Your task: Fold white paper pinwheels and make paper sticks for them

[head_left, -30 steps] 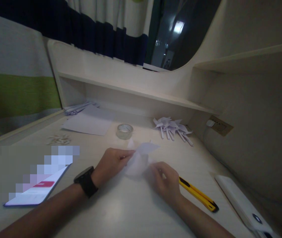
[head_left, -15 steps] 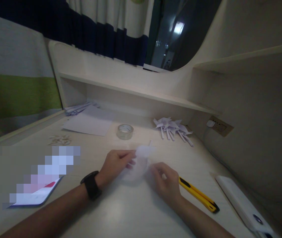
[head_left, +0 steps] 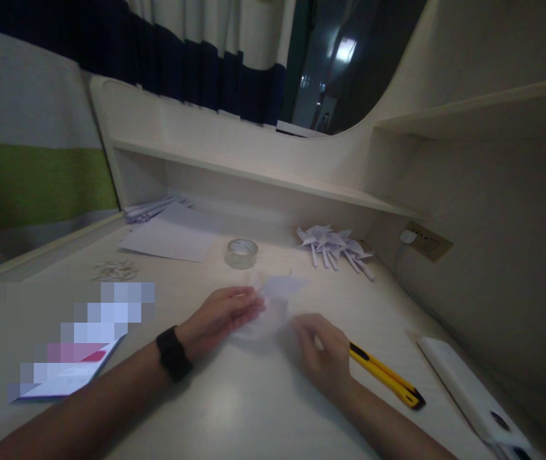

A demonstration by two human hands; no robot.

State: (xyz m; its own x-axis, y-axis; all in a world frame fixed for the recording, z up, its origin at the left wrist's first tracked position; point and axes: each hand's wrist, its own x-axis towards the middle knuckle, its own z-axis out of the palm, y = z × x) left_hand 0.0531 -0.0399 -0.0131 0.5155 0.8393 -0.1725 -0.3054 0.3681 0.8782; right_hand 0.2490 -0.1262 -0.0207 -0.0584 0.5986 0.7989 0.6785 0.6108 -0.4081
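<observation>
well left of the roll of clear tape [head_left: 241,253], and nearer the wearer than it, a slim touchscreen device [head_left: 69,380] lies lit, part of it pixelated. a scatter of small pale sticks [head_left: 116,270] sits left of the tape and slightly nearer the wearer. left of the tape and behind it, rolled paper sticks [head_left: 151,209] lie bunched, with a white paper sheet [head_left: 172,235] just in front of them.

in front of the tape and to its left, a black wristwatch [head_left: 174,354] marks the wrist of the left hand [head_left: 227,313]. this hand's fingers lie straight and close together along the left side of a paper pinwheel [head_left: 280,287]; blur hides whether they grip it. the pinwheel is in front of the tape and a bit right, between the two hands. at its lower right the right hand [head_left: 323,348] has thumb and forefinger brought together; whether they pinch part of it i cannot tell.

right of the tape, a cluster of paper pinwheels [head_left: 330,244] lies on its rolled stems. farther right and in front of the tape come a yellow utility knife [head_left: 388,375], just beside the right hand, and a long white device [head_left: 469,390].
</observation>
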